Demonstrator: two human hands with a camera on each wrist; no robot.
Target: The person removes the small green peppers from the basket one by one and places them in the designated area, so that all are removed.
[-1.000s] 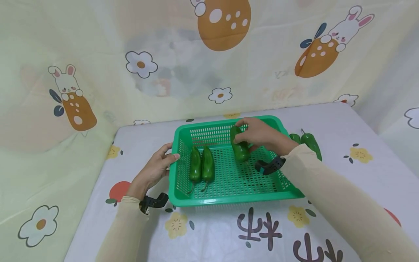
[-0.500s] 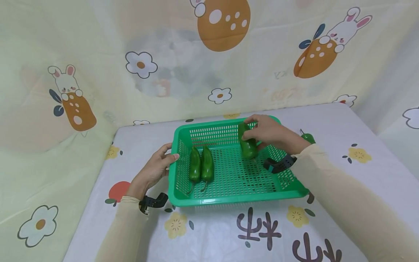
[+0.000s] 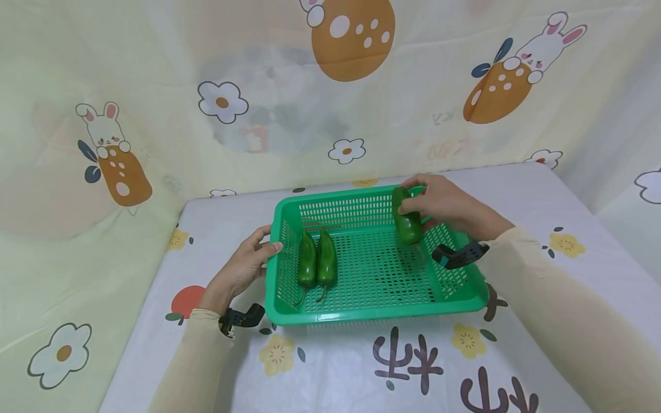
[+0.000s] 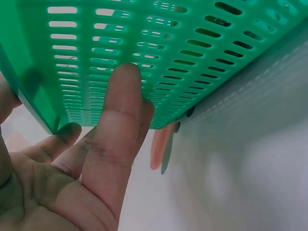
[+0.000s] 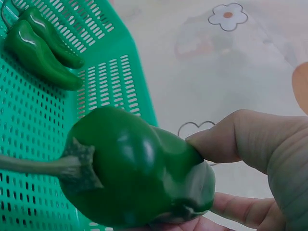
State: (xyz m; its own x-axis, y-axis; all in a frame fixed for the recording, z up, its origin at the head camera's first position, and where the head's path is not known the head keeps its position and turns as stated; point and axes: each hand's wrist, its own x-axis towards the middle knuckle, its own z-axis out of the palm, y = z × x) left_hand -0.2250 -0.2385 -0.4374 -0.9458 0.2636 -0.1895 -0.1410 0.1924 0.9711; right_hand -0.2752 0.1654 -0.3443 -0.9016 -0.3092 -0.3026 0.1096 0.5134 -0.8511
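Over the basket gripped by the left hand, the right hand pinches a pepper.

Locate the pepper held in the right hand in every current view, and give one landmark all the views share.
Head: the held pepper is just right of centre, in the right hand.
Left wrist: not visible.
Right wrist: the held pepper is large, below centre, stem pointing left.
Shared landmark: the green basket, in all three.

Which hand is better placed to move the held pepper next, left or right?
Probably the right hand: it grips the pepper, while the left hand holds the left end of the basket.
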